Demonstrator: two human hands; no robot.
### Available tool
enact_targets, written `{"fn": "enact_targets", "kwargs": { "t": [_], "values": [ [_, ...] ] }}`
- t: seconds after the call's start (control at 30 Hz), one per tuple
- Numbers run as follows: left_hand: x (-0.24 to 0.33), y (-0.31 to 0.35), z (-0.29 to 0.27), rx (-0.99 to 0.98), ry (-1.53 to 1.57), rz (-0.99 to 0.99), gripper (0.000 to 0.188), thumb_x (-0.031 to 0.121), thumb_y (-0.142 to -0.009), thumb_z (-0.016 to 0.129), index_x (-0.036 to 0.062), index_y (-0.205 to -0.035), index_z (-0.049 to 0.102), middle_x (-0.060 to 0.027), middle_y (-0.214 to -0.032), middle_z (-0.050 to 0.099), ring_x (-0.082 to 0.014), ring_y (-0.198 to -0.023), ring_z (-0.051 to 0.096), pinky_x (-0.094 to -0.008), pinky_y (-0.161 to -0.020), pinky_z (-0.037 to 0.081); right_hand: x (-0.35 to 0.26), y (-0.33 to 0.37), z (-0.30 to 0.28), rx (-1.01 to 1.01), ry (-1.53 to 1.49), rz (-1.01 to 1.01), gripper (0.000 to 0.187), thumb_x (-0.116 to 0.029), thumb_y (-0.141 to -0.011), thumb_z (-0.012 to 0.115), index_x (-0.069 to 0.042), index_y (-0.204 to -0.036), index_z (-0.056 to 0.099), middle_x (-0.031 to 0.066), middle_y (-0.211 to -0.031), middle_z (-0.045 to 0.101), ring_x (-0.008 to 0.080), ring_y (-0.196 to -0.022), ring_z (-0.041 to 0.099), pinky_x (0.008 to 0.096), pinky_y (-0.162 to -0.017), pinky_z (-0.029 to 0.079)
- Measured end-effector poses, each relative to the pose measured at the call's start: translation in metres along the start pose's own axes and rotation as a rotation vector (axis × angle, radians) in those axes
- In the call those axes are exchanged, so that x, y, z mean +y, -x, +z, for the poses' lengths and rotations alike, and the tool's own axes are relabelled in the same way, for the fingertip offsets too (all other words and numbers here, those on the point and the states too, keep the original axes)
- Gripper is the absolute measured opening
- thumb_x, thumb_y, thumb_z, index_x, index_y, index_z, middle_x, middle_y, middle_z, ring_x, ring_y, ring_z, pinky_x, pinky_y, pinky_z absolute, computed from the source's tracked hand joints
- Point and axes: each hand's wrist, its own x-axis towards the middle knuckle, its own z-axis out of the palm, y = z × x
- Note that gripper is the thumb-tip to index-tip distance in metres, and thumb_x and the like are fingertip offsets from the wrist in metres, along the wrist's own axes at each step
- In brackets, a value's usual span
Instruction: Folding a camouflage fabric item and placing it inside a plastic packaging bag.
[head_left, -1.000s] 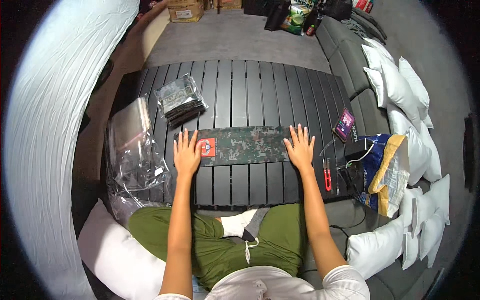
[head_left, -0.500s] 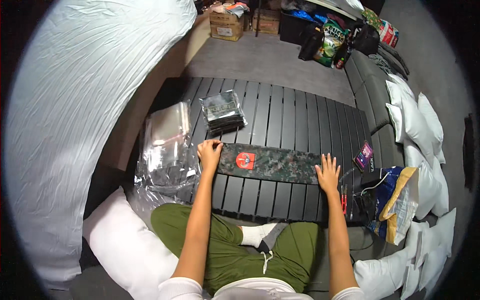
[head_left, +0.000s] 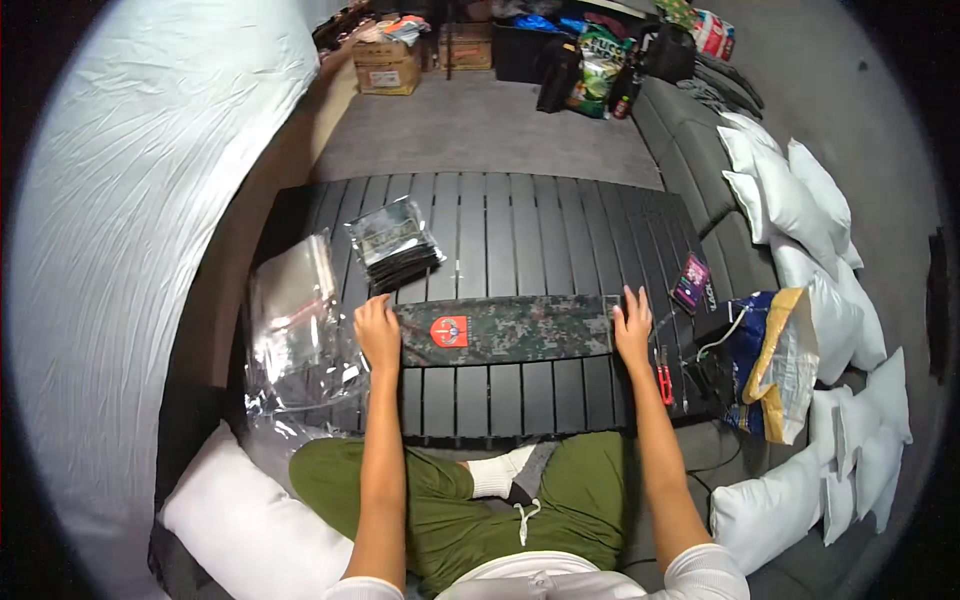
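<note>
Currently, a long camouflage cloth strip point(head_left: 505, 329) is laid flat across the near part of the slatted desk point(head_left: 520, 215). Its left end is pressed by the left hand point(head_left: 377, 332), its right end by the right hand point(head_left: 632, 330), both open-palmed. Left of the strip, clear plastic bags point(head_left: 290, 320) are piled; right of it, red-handled scissors point(head_left: 664, 375) are seen.

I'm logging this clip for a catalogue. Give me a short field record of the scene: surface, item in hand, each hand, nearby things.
surface: low black slatted table
item: long camouflage cloth strip with a red patch, lying flat across the table
left hand: left hand flat on the strip's left end
right hand: right hand flat on the strip's right end
left of table: clear plastic bags
behind strip: stack of bagged items
right edge: red-handled tool
</note>
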Motion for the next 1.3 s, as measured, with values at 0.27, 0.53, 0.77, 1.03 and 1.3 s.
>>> {"fn": "enact_targets", "kwargs": {
  "t": [0.27,0.53,0.77,1.03,1.3],
  "values": [
    [0.04,0.027,0.013,-0.137,0.078,0.123,0.019,0.021,-0.083,0.056,0.0084,-0.097,0.061,-0.0057,-0.102,0.058,-0.0254,-0.099,0.051,-0.0372,-0.084,0.039,0.018,-0.01,-0.009,-0.14,-0.285,0.604,0.056,-0.033,-0.065,0.073,0.003,-0.104,0.056,0.0188,-0.09,0.063,0.0293,-0.085,0.061,0.0355,-0.075,0.047],
    [0.09,0.043,0.007,-0.244,0.32,0.134,0.027,0.019,-0.084,0.053,0.0052,-0.107,0.056,-0.0118,-0.114,0.052,-0.0324,-0.111,0.043,-0.0421,-0.094,0.035,0.033,-0.012,-0.011,-0.327,-0.275,0.595,0.044,-0.037,-0.062,0.071,0.002,-0.079,0.06,0.0205,-0.083,0.063,0.0325,-0.08,0.062,0.0389,-0.072,0.046],
    [0.187,0.076,0.026,-0.692,0.961,-0.107,0.033,0.026,-0.09,0.048,0.0037,-0.113,0.054,-0.0105,-0.111,0.057,-0.0217,-0.105,0.052,-0.033,-0.093,0.037,0.018,-0.009,-0.021,-0.16,-0.506,0.407,0.023,-0.017,-0.07,0.068,-0.003,-0.074,0.05,0.0023,-0.068,0.055,0.0103,-0.063,0.051,0.0274,-0.057,0.04],
    [0.267,0.074,0.034,-1.03,1.617,-0.893,0.033,0.043,-0.086,0.052,0.0133,-0.102,0.055,-0.0015,-0.097,0.059,-0.0094,-0.091,0.053,-0.0294,-0.076,0.042,-0.078,0.013,-0.053,-0.286,-1.208,0.207,0.041,-0.001,-0.077,0.06,-0.004,-0.113,0.04,0.0085,-0.102,0.056,0.0114,-0.088,0.054,0.0231,-0.077,0.044],
    [0.258,0.039,0.01,-1.049,1.773,-1.132,0.017,0.018,-0.083,0.056,0.0026,-0.087,0.059,-0.0084,-0.081,0.064,-0.0195,-0.072,0.063,-0.0325,-0.067,0.053,-0.09,0.108,-0.018,-0.295,-2.177,0.576,0.056,-0.047,-0.089,0.04,0.001,-0.116,0.048,0.0169,-0.107,0.059,0.0262,-0.103,0.054,0.0359,-0.089,0.041]
  ]
}}
